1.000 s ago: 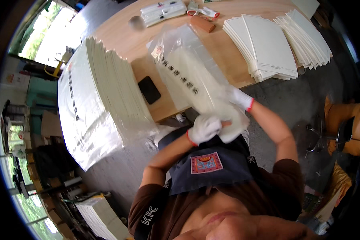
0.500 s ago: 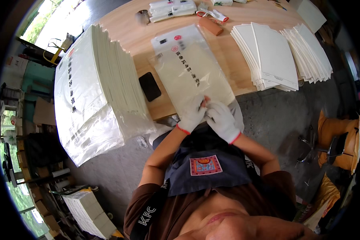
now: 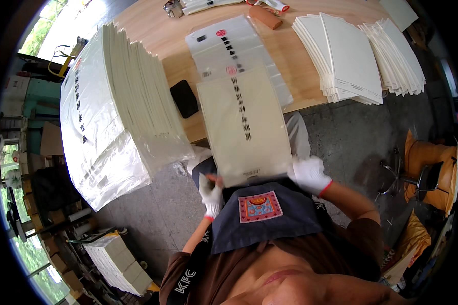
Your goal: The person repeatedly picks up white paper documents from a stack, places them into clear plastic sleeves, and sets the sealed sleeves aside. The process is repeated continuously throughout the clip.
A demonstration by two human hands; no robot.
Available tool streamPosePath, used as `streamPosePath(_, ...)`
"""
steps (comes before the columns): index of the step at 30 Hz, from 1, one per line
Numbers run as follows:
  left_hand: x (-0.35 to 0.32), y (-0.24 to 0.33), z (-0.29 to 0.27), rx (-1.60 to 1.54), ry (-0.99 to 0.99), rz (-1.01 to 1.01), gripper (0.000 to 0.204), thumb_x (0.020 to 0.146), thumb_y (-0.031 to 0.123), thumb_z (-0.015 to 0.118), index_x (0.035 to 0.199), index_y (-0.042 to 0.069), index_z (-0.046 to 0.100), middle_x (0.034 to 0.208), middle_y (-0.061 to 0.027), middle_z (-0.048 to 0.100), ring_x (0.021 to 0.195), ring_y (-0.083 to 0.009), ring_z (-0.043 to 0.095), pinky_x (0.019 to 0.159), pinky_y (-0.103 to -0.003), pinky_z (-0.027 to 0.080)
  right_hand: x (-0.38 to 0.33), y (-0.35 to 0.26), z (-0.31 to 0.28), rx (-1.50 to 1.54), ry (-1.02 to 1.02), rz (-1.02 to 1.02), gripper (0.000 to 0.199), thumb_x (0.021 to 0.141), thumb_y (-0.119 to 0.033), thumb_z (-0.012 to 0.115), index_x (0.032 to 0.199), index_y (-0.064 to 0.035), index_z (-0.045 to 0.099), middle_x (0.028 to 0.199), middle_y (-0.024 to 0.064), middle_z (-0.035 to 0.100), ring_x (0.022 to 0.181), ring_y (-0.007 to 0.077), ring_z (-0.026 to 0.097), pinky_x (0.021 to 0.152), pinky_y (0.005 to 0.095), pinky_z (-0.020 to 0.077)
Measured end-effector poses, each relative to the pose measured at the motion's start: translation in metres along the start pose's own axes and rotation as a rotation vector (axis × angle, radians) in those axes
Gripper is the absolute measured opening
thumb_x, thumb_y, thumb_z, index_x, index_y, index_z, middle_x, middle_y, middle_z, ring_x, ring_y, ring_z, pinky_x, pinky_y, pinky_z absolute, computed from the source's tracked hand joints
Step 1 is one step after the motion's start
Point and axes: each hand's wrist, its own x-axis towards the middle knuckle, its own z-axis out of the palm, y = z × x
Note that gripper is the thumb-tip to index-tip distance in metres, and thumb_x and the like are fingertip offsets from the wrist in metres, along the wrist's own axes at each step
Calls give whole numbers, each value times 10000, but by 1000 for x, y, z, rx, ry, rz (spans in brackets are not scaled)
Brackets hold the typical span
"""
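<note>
A clear plastic bag (image 3: 245,127) with cream sheets inside and a column of black print hangs over the table's near edge, its lower end at my apron. At its lower left corner is my left hand (image 3: 211,197), in a white glove with bare fingertips, closed on the bag's edge. My right hand (image 3: 310,175), gloved in white, is closed at the lower right edge, its fingertips partly hidden. Beyond and partly under this bag, a flat clear printed bag (image 3: 262,53) lies on the table.
A tall stack of filled bags (image 3: 137,86) leans at the left, beside a black phone (image 3: 184,99). Fanned white sheets (image 3: 351,61) and another white pile (image 3: 394,61) lie right. An orange-brown block (image 3: 265,18) and metal container (image 3: 173,8) sit farther back. An orange-covered chair (image 3: 430,170) stands right.
The filled bag has come toward me, uncovering more of the flat bag beyond. My hands, together near its middle before, have spread to its two lower corners.
</note>
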Motion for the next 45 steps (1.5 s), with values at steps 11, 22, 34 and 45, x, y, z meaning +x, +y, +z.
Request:
streamPosePath(11,47,19,6,731,-105,329,156,719,35,632,751,67,483,652,-96,513,582,-236,552,544,-344,435,26,20,30,150,304,112,143,684,-242,560,598,-131,530,471,28,421,396,203,486,347,410,324)
streamPosePath(22,104,-33,-3,644,-467,-255,509,879,461,548,1168,46,613,1031,-150,672,897,-236,638,790,-368,481,81,50,128,1051,267,351,272,954,-304,466,1101,-101,571,890,95,641,695,296,621,635,414,495)
streamPosePath(34,46,250,-52,751,-55,917,181,873,198,584,937,31,609,852,-108,629,742,-257,617,664,-350,494,180,-76,-5,2161,-27,-5,374,949,-282,526,1225,-31,542,978,4,581,864,83,529,710,240,436)
streamPosePath(45,108,261,-241,961,787,711,253,977,190,493,1014,-35,602,823,-35,573,708,-128,504,639,-267,439,266,-158,-218,1109,28,-319,532,845,-584,579,689,-75,572,580,31,598,504,105,553,517,273,448)
